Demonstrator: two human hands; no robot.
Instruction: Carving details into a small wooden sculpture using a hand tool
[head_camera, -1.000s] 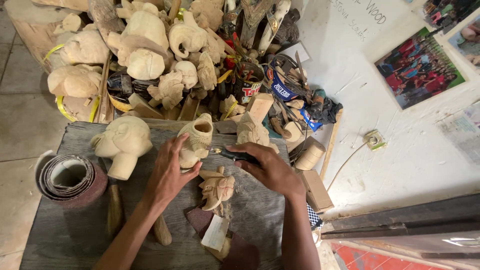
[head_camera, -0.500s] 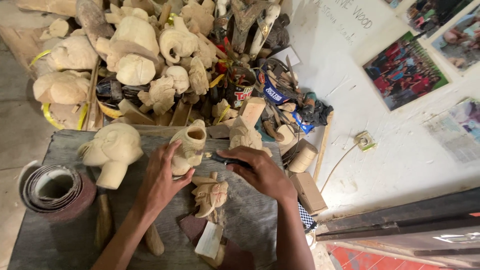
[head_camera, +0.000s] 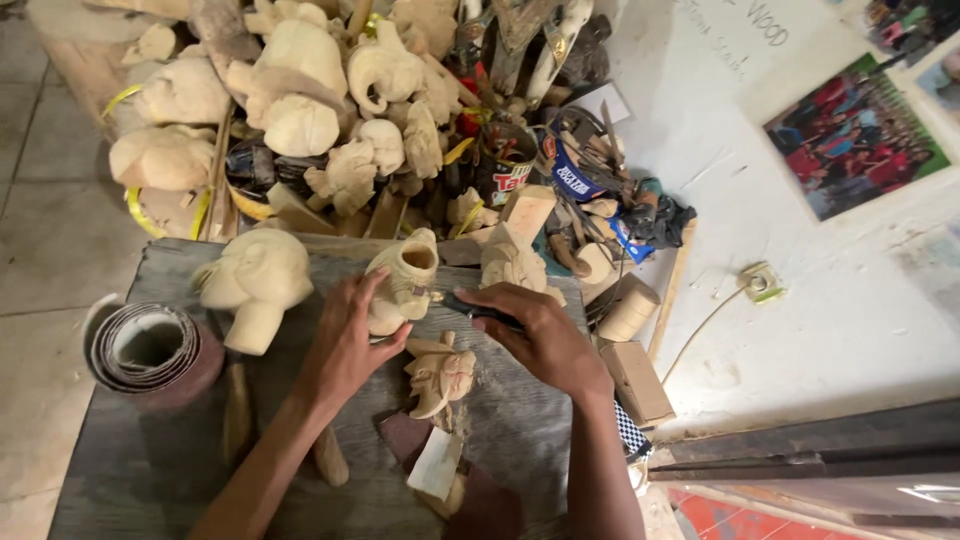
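left hand clamps the pale wooden carving on the bench; right hand, just beside it, grips a dark tool.

A labelled tin can and blue-white packet stand amid clutter; photo poster on wall.

L hand cupped, fingers curled; R hand fisted (tight grip), both forearms extended.
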